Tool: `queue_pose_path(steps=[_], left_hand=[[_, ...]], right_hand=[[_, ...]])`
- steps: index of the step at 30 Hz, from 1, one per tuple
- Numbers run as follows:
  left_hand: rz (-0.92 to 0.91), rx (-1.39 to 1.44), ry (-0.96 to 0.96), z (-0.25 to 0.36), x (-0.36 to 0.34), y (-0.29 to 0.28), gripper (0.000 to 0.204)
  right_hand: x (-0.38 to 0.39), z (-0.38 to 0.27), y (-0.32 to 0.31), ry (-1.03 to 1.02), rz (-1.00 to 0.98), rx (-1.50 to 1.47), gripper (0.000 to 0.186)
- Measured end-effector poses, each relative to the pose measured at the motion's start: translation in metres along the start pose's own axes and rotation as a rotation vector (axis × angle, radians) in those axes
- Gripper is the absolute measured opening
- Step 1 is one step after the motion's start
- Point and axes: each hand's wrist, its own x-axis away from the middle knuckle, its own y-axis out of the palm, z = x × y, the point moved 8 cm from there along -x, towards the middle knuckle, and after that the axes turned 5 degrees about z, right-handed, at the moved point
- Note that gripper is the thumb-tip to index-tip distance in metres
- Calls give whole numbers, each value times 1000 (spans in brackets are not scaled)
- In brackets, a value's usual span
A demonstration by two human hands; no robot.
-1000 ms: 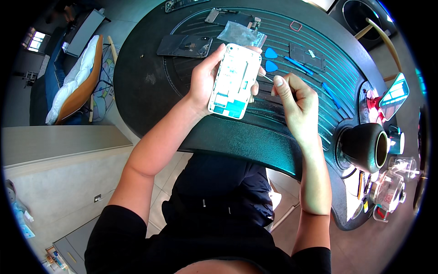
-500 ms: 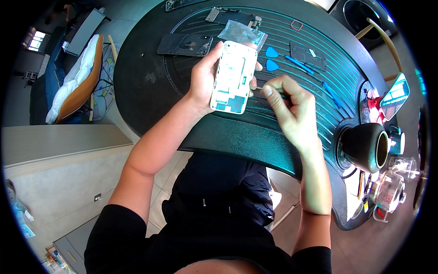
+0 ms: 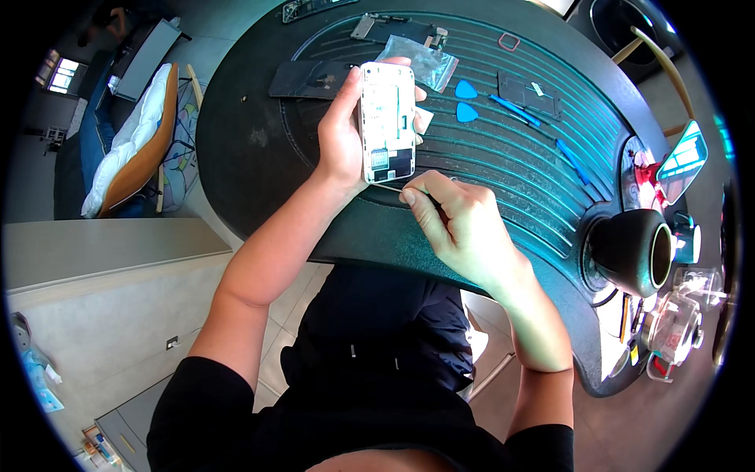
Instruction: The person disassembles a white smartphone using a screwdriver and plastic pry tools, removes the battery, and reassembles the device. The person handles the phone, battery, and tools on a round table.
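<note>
My left hand (image 3: pixel 338 145) wraps round a white phone frame (image 3: pixel 385 118), its open inside facing up and a dark patch near the lower end. A small pale flat piece (image 3: pixel 423 119) shows beside the fingertips at its right edge. My right hand (image 3: pixel 468 224) is closed in a pinch on a thin metal tool (image 3: pixel 385 187), whose kind I cannot make out. The tool's far end is at the bottom edge of the frame; whether it touches I cannot tell. Behind the left hand, a dark phone panel (image 3: pixel 307 81) lies on the black table (image 3: pixel 244 165).
Beyond the hands are a clear plastic bag (image 3: pixel 425 64), phone parts (image 3: pixel 393 30), two blue picks (image 3: pixel 466 101), blue tools (image 3: pixel 515 112) and a dark flat mat (image 3: pixel 527 94). A dark pot (image 3: pixel 629 252) and a glass teapot (image 3: pixel 672 326) stand at right.
My right hand has moved left and nearer to me, taking the thin tool from the frame's right side to its bottom edge. My left hand has shifted the phone frame slightly left and away.
</note>
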Motion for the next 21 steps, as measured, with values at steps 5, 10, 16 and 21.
queue_pose_path(steps=[5, 10, 16, 21], left_hand=[[-6, -12, -1, -1, 1, 0, 61], [-8, -21, 0, -1, 1, 2, 60], [1, -35, 7, -2, 1, 1, 60], [-2, -17, 23, -1, 3, 2, 57]], right_hand=[[0, 0, 3, -16, 0, -15, 15], [1, 0, 2, -43, 9, -2, 15], [1, -1, 2, -72, 24, 14, 15], [3, -1, 3, -71, 37, 65, 15]])
